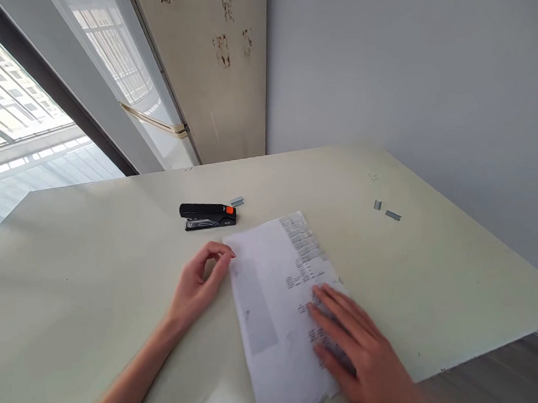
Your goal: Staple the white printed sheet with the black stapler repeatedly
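A white printed sheet of paper (271,288), perhaps several together, lies slanted on the table (113,238). Rows of small text and a band of grey patches run along its right side. At its upper left edge, my left hand (204,275) pinches the paper between thumb and index finger. My right hand (355,344) rests over the lower right part, fingers stretched out and slightly blurred, covering some of the print. Just beyond the paper stands a black stapler (207,215) with an orange patch at its right end, touched by neither hand.
Behind the stapler lies a small strip of staples (237,201). Two more short grey pieces (393,215) that look like staple strips lie to the right. A white refrigerator (215,106) and a grey wall (402,60) border the table's far side; a window is at left.
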The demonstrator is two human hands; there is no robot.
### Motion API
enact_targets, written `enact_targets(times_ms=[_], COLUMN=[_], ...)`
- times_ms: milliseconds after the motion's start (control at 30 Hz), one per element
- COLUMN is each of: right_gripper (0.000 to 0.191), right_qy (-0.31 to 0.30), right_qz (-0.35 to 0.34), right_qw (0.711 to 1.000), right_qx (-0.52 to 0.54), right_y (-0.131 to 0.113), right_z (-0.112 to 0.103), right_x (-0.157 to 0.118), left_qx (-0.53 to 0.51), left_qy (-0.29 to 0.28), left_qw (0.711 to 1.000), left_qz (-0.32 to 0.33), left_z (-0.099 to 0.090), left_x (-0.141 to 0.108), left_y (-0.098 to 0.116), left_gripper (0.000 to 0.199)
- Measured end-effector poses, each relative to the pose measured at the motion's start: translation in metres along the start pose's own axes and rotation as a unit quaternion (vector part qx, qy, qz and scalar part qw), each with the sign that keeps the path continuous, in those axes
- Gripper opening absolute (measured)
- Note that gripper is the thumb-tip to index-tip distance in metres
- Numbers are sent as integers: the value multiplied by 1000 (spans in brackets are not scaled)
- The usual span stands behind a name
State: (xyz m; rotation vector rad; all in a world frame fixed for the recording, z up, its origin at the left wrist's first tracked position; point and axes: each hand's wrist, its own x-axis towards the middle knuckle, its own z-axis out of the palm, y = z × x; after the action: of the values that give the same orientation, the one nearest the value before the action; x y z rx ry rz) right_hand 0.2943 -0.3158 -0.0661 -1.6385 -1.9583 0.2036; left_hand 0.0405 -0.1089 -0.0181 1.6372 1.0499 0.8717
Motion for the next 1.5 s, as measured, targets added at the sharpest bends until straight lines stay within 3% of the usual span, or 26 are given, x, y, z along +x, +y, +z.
enact_targets(times_ms=[100, 200, 333, 500, 633, 867, 1133, 1233, 1333, 1500], right_gripper=[69, 61, 60, 63, 55, 33, 30, 30, 29, 31], right_qy=[-1, 36, 7, -67, -113, -129, -84, -44, -42, -64], right_qz=[34, 82, 8, -63, -47, 40, 157, 160, 158, 165], right_qw=[998, 994, 999, 992, 985, 972, 937, 911, 898, 898], right_qx=[51, 59, 51, 81, 123, 194, 300, 377, 408, 404], right_y=[-21, -21, -19, -37, -38, 6, 64, 71, 71, 67], right_z=[1, -2, 6, 17, 10, -7, -3, 2, 4, 1], right_x=[-3, -4, -1, 16, 32, 65, 154, 169, 168, 165], left_qx=[100, 171, 235, 259, 286, 283, 295, 278, 283, 301], left_qy=[-46, -110, -156, -149, -164, -93, -77, -77, -68, 57], left_qw=[990, 971, 945, 938, 925, 942, 940, 946, 942, 935], left_qz=[87, 123, 163, 178, 188, 156, 151, 148, 169, 181], left_z=[3, -2, -20, -34, -31, -28, -30, -34, -40, -52], left_x=[-2, 1, 6, 4, 1, 2, 2, 2, 5, 32], left_y=[-5, -12, -20, -24, -27, -23, -24, -24, -23, -16], left_gripper=[18, 32, 37, 36, 44, 38, 31, 30, 27, 34])
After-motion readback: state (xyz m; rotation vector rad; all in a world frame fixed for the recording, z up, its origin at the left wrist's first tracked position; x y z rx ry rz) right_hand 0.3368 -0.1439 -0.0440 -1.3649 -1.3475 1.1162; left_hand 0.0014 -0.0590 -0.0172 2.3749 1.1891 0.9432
